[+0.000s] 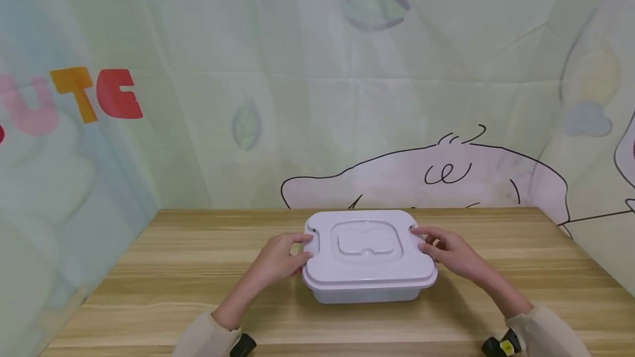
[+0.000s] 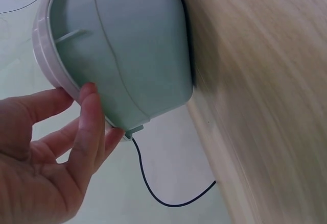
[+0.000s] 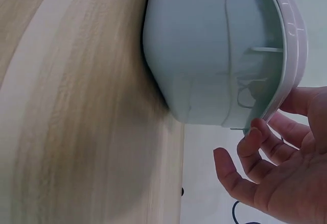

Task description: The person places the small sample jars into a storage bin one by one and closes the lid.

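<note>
A white plastic box (image 1: 367, 296) with its lid (image 1: 362, 269) on sits on the table. The lid's top has a raised panel in the middle and a notch at each side. At its left side, my left hand (image 1: 280, 258) pinches the lid's rim, fingertips tucked under the edge in the left wrist view, against the box wall (image 2: 138, 45). On the opposite side my right hand (image 1: 452, 253) grips the rim likewise. The right wrist view shows fingers (image 3: 254, 134) bent beneath the rim, beside the box wall (image 3: 194, 55), one finger held apart.
The wooden table (image 1: 198, 269) stretches out on both sides of the box. Behind it hangs a pale cloth backdrop (image 1: 208, 98) with cartoon drawings and coloured letters. A dark cable (image 2: 148, 188) hangs past the table's edge in the left wrist view.
</note>
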